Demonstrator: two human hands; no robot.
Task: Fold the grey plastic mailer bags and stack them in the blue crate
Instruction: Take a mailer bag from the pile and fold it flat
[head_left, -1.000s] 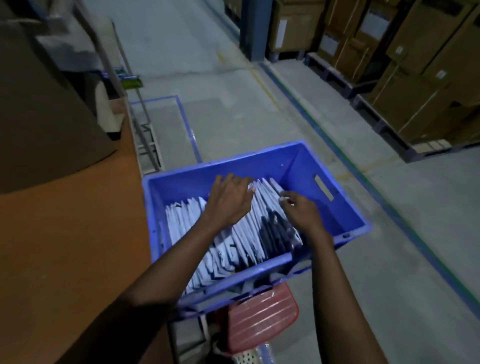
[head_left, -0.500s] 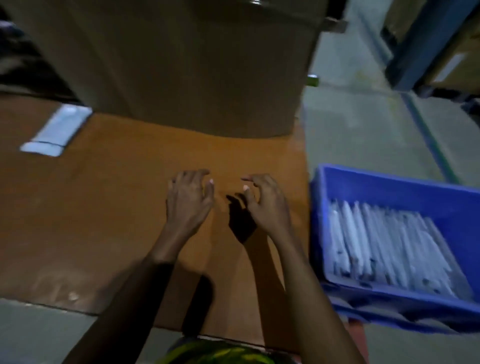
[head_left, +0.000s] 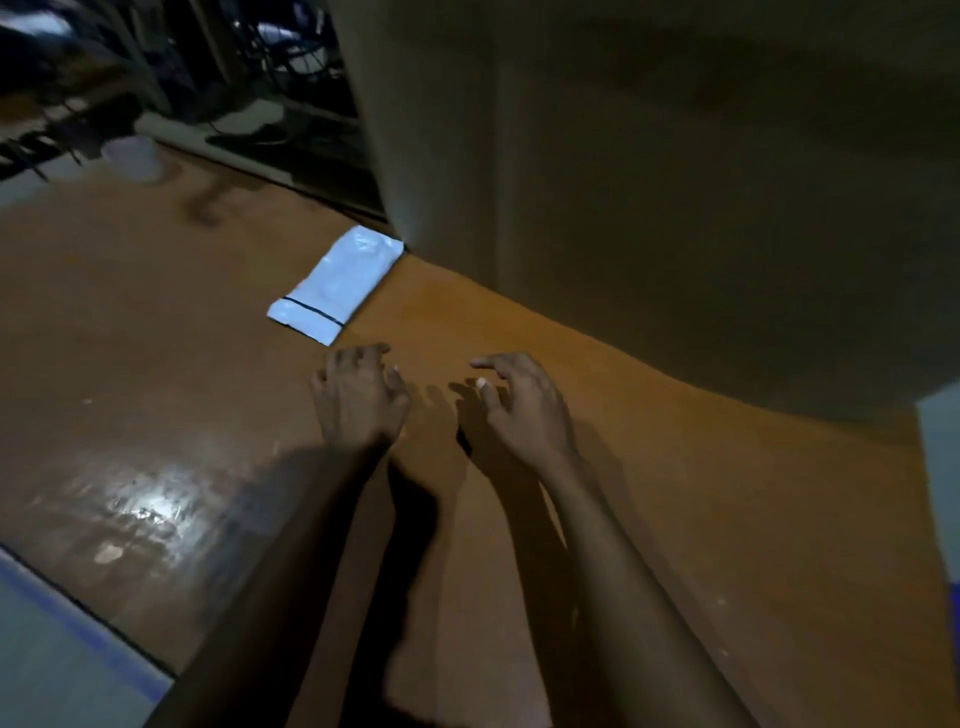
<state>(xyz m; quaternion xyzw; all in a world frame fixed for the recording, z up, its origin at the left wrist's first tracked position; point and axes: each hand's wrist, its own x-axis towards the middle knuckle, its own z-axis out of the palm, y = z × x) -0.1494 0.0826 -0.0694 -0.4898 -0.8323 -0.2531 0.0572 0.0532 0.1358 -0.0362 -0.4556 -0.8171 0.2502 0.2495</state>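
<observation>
One grey plastic mailer bag (head_left: 336, 283) lies flat on the orange-brown table (head_left: 156, 364), its black seal line toward me, close to the corner of a big cardboard box. My left hand (head_left: 358, 397) hovers just below the bag with fingers loosely curled, holding nothing. My right hand (head_left: 519, 405) hovers to its right, fingers loosely curled as well, also holding nothing. Only a sliver of the blue crate (head_left: 955, 613) shows at the right edge.
A large cardboard box (head_left: 675, 182) fills the upper right and stands on the table. A pale cup (head_left: 132, 156) sits at the far left of the table. Dark cables and clutter lie behind. Grey floor with a blue line (head_left: 78, 634) shows at lower left.
My view swung left from the blue crate to the table. Both hands left the stacked bags in the crate and now hover empty over the table, nearer the lone mailer bag.
</observation>
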